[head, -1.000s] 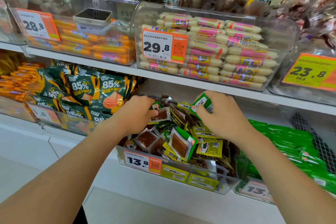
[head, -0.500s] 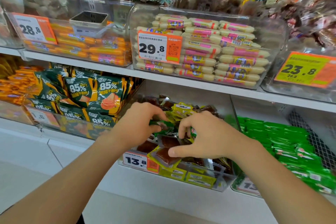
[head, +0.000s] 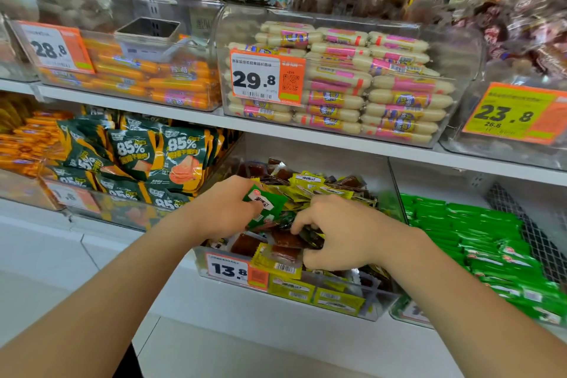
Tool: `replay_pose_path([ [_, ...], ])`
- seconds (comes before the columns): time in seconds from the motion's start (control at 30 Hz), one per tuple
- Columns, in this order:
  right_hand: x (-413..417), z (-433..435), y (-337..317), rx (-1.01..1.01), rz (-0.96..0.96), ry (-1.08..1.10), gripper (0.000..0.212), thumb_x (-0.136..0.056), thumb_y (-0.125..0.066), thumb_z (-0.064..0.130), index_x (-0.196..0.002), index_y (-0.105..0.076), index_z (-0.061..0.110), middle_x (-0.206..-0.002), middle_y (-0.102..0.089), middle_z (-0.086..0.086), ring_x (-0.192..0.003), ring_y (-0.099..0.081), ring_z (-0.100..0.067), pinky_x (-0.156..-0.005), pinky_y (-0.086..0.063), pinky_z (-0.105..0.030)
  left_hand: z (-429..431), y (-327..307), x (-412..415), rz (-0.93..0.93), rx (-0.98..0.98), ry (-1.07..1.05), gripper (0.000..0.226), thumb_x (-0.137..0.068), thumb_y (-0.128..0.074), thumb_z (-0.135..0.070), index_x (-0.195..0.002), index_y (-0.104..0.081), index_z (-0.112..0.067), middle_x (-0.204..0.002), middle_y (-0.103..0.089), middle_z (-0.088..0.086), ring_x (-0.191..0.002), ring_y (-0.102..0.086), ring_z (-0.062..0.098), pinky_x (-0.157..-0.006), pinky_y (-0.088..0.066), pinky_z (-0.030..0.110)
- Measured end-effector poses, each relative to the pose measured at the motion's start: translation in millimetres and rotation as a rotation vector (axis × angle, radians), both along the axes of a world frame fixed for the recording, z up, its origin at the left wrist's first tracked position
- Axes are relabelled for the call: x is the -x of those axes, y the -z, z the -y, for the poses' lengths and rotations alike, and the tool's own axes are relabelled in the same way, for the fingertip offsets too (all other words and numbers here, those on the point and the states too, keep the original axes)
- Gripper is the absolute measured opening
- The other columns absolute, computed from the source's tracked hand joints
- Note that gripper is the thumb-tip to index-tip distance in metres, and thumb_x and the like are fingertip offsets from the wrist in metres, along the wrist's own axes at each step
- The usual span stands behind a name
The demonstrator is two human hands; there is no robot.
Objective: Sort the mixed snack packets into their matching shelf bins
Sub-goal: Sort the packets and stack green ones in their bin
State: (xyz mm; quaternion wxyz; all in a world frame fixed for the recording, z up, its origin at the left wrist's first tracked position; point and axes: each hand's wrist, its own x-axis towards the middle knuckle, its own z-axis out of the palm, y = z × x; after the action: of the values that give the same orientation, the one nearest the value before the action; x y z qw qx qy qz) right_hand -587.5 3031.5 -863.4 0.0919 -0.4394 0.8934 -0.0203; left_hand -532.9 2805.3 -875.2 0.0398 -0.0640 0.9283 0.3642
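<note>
1. Clear plastic shelf bin (head: 379, 305), lower shelf, centre, with an orange-and-white price tag (head: 228, 270) reading 13.8 on its front wall. It held a loose heap of yellow film packets (head: 310, 182) mixed with brown-windowed ones. Both hands were inside it.
2. Left hand (head: 224, 209): fingers curled round a green snack packet (head: 267, 204), flat glossy film with a red-and-white label. The packet was held just above the heap at the bin's left side. More green showed beneath it; whether that was a second held packet could not be told.
3. Right hand (head: 340, 233): thumb and forefinger pinched a dark packet (head: 310, 238) lying in the heap towards the bin's front, the other fingers curled below. Its wrapper was too shadowed to name a colour.
4. Stacked bright green packets (head: 491, 236), in the neighbouring bin just to the right. They appeared to match the one held.
5. Also on the shelves: dark green pouches marked 85% (head: 181, 156) in the bin to the left, and pink-banded white sausages (head: 368, 95) on the shelf above.
6. Step in hand, as judged: picking strays out of the mixed bin.
7. Next move, as judged: lift the pinched packet clear without dragging its neighbours along. Check its kind, then carry the green strays right, across the divider.
</note>
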Motion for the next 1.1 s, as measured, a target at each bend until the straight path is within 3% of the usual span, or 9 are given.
replay_pose_path([
  [0.1, 3, 0, 4, 0.058, 0.041, 0.046, 0.044, -0.086, -0.063, 0.048, -0.128, -0.066, 0.036, -0.098, -0.057, 0.014, -0.093, -0.059, -0.012, -0.08, -0.057, -0.038, -1, -1, -3, -0.033, -0.069, -0.082, 0.015, -0.106, -0.049, -0.019, -0.114, -0.06, -0.024, -0.106, -0.074, 0.015, -0.1, -0.072, 0.042, -0.081, -0.06, 0.061],
  [0.23, 4, 3, 5, 0.517, 0.235, 0.227, 0.027, -0.103, -0.05, 0.013, -0.125, -0.058, 0.026, -0.099, -0.073, -0.008, -0.054, -0.062, -0.002, -0.055, -0.054, -0.028, -1, -4, -2, -0.115, -0.182, -0.202, 0.012, -0.109, -0.046, -0.02, -0.12, -0.051, -0.022, -0.108, -0.07, 0.012, -0.096, -0.073, 0.038, -0.081, -0.062, 0.055],
  [0.37, 5, 11, 7, 1.118, 0.651, 0.514, 0.027, -0.1, -0.066, 0.005, -0.108, -0.072, 0.031, -0.118, -0.073, -0.007, -0.1, -0.077, -0.024, -0.09, -0.06, -0.058, -12, -9, -2, -0.077, -0.538, -0.283, 0.016, -0.111, -0.045, -0.017, -0.127, -0.046, -0.019, -0.12, -0.067, 0.008, -0.096, -0.074, 0.022, -0.079, -0.065, 0.037],
  [0.5, -3, 23, 10, 1.362, 0.742, 0.534, 0.022, -0.087, -0.081, 0.005, -0.103, -0.076, 0.02, -0.104, -0.079, -0.007, -0.097, -0.076, -0.024, -0.079, -0.062, -0.034, -28, -12, -2, -0.028, -0.781, -0.279, 0.016, -0.11, -0.042, -0.011, -0.121, -0.053, -0.014, -0.12, -0.067, 0.016, -0.096, -0.073, 0.029, -0.077, -0.062, 0.041],
  [0.6, -4, 32, 14, 1.323, 0.449, 0.499, 0.025, -0.077, -0.093, 0.018, -0.095, -0.075, 0.02, -0.092, -0.078, 0.0, -0.086, -0.075, -0.015, -0.075, -0.064, -0.035, -35, -17, -5, 0.0, -0.989, -0.152, 0.025, -0.106, -0.045, -0.018, -0.123, -0.06, -0.007, -0.114, -0.069, 0.016, -0.097, -0.069, 0.029, -0.076, -0.054, 0.04],
  [0.73, 4, 46, 15, 1.238, 0.245, 0.53, 0.022, -0.089, -0.082, 0.026, -0.105, -0.066, 0.026, -0.092, -0.072, 0.004, -0.082, -0.068, -0.008, -0.07, -0.057, -0.025, -23, -13, -8, -0.107, -0.637, -0.156, 0.022, -0.107, -0.049, -0.009, -0.127, -0.051, -0.018, -0.118, -0.07, 0.011, -0.101, -0.073, 0.029, -0.08, -0.063, 0.041],
  [0.8, 9, 45, 14, 1.145, 0.272, 0.524, 0.024, -0.099, -0.064, 0.008, -0.114, -0.056, 0.026, -0.098, -0.069, 0.003, -0.089, -0.067, -0.01, -0.076, -0.056, -0.029, -13, -11, -9, -0.211, -0.333, -0.19, 0.02, -0.108, -0.045, -0.011, -0.126, -0.046, -0.02, -0.105, -0.07, 0.01, -0.081, -0.071, 0.03, -0.063, -0.061, 0.039],
  [0.93, 19, 33, 20, 0.406, 0.08, 0.134, 0.045, -0.081, -0.066, 0.0, -0.114, -0.07, 0.03, -0.106, -0.063, 0.012, -0.099, -0.06, -0.006, -0.089, -0.055, -0.032, 2, 1, -6, -0.441, 0.102, -0.208, 0.021, -0.103, -0.044, -0.001, -0.122, -0.041, -0.012, -0.087, -0.059, 0.008, -0.067, -0.053, 0.019, -0.049, -0.03, 0.026],
  [1.1, 30, 44, 25, 0.074, -0.13, -0.018, 0.044, -0.092, -0.073, 0.014, -0.131, -0.068, 0.035, -0.128, -0.063, 0.01, -0.127, -0.054, -0.02, -0.112, -0.039, -0.047, 7, 7, -2, -0.375, 0.19, -0.213, 0.028, -0.102, -0.048, -0.003, -0.128, -0.044, -0.01, -0.092, -0.063, 0.008, -0.072, -0.058, 0.018, -0.052, -0.039, 0.031],
])
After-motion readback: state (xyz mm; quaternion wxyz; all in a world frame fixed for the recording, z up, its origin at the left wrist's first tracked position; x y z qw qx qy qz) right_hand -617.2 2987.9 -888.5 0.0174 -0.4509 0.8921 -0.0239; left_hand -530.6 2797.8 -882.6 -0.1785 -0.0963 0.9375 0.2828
